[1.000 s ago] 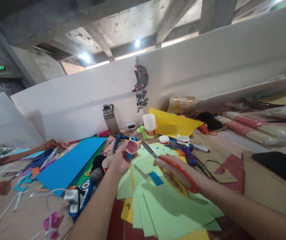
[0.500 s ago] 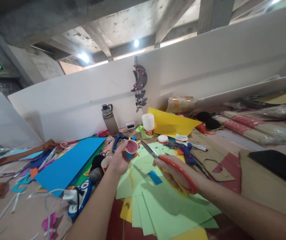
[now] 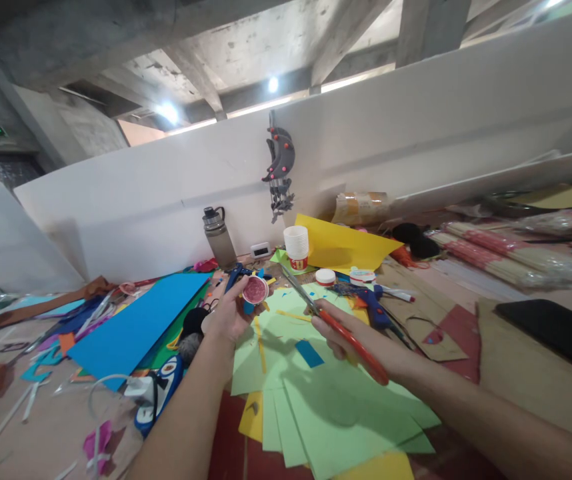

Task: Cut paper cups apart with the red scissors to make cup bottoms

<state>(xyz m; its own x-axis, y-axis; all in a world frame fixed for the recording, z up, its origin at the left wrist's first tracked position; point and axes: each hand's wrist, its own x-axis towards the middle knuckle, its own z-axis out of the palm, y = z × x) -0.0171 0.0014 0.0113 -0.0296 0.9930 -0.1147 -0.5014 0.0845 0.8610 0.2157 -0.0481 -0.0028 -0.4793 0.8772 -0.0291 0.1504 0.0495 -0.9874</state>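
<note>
My left hand [image 3: 231, 313] is closed around a small paper cup [image 3: 255, 289]. Its round white rim and mottled pink face are turned toward me, and blue and yellow paper bits stick out around it. In my right hand [image 3: 339, 328] are scissors [image 3: 346, 340] with red and yellow handles, their blades pointing up and away, just right of the cup and apart from it. Under both hands lie light green paper sheets [image 3: 336, 413], with a blue paper piece [image 3: 309, 354] and thin yellow strips on top.
A stack of paper cups [image 3: 297, 245] stands at the back beside yellow paper [image 3: 351, 248] and a bottle [image 3: 219, 238]. Blue card [image 3: 141, 327] and a power strip [image 3: 161, 393] are on the left. To the right lie a blue glue gun [image 3: 377, 312] and a black tablet-like slab [image 3: 556, 333].
My left hand and the cup have shifted slightly left. The scissors have turned so their handles show more edge-on, with the yellow loop mostly hidden.
</note>
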